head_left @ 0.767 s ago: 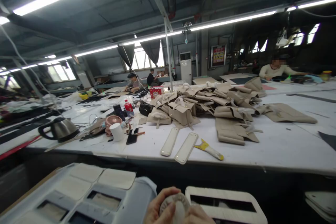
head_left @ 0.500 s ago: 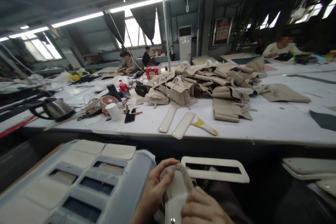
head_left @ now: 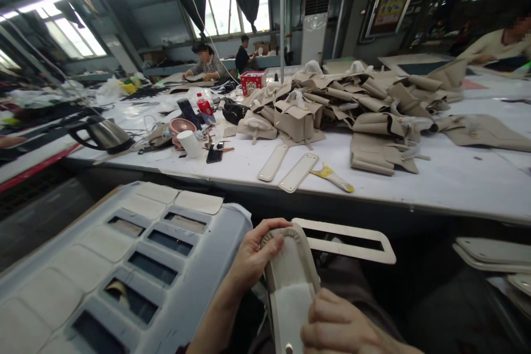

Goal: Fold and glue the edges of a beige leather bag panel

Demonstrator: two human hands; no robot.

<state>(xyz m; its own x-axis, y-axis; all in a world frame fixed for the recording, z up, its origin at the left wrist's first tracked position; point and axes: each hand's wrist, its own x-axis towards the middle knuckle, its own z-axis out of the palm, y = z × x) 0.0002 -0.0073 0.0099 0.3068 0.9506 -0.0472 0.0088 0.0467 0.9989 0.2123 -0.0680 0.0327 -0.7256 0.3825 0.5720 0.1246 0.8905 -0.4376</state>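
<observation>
A long beige leather panel (head_left: 292, 274) with a rounded, pleated end is held upright low in the middle of the view. A metal stud shows near its lower end. My left hand (head_left: 259, 254) grips the rounded top, thumb on the front face and fingers behind. My right hand (head_left: 338, 321) is closed against the panel's right edge, its fingers curled; their tips are hidden. Just behind the panel, a pale oblong frame (head_left: 385, 254) with a long slot sticks out to the right.
On the left, a grey-blue board (head_left: 224, 240) carries pale flaps and dark slots. Across the white table (head_left: 415, 193) lie a heap of beige bag pieces (head_left: 336, 105), two oblong panels (head_left: 298, 172), a yellow-marked scraper (head_left: 332, 176) and a kettle (head_left: 105, 135). Stacked panels (head_left: 493, 257) are at right. People sit farther off.
My view has tilted down and turned left, so the table appears higher. My right hand has moved lower along the panel's edge, showing more of its front. The left hand keeps its grip.
</observation>
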